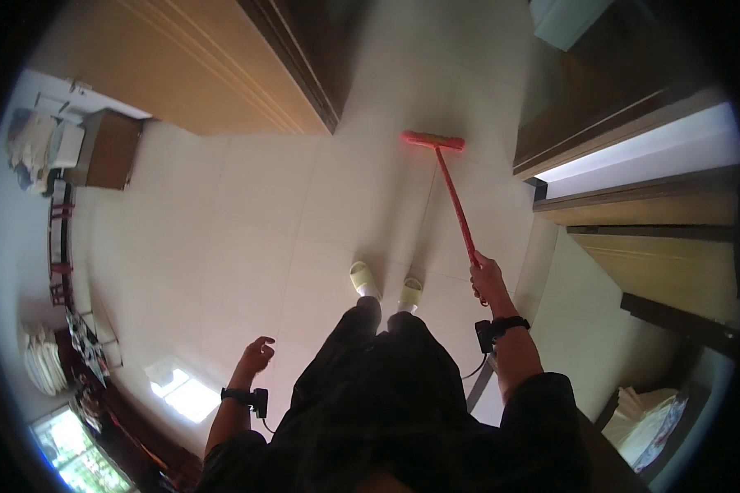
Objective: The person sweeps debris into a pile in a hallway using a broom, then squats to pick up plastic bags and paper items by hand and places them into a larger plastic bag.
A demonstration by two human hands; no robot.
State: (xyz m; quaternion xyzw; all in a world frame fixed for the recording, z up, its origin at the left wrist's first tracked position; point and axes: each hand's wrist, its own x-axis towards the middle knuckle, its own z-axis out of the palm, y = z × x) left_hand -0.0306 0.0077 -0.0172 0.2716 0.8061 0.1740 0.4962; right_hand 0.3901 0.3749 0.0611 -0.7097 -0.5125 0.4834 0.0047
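Note:
My right hand (487, 278) is wrapped around the upper end of a red broom (455, 191). Its handle slants away from me to a wide T-shaped red head (433, 141), which rests on the pale tiled floor ahead of my feet. My left hand (256, 356) hangs at my left side, loosely curled with its fingers partly apart and nothing in it. A black strap with a small box and cable sits on each wrist. Beneath me, my feet stand in light yellow slippers (365, 277).
A wooden door (214, 70) juts in at the upper left, near the broom head. Door frames (633, 123) line the right side. Far left are a brown cabinet (107, 149) and cluttered furniture along the wall. A bag-like bundle (643, 423) lies at the lower right.

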